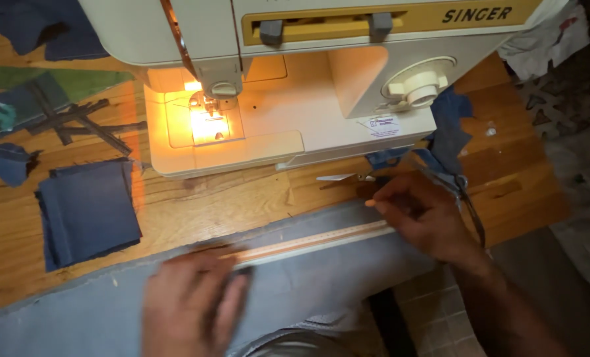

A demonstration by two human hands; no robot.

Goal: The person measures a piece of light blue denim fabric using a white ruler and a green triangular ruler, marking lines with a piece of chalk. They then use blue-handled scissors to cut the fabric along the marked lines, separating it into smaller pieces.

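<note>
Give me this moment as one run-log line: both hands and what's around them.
left hand: flat on ruler | right hand: pinching small light marker, at ruler end | under: grey-blue fabric | behind: sewing machine, lamp on

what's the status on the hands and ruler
Left hand flat on long wooden ruler over grey fabric strip. Right hand pinching small orange marker at ruler. Nothing blocking.

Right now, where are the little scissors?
In the head view, the scissors lie on the wooden table, right of centre. They sit just in front of the sewing machine, just above the right hand.
</note>
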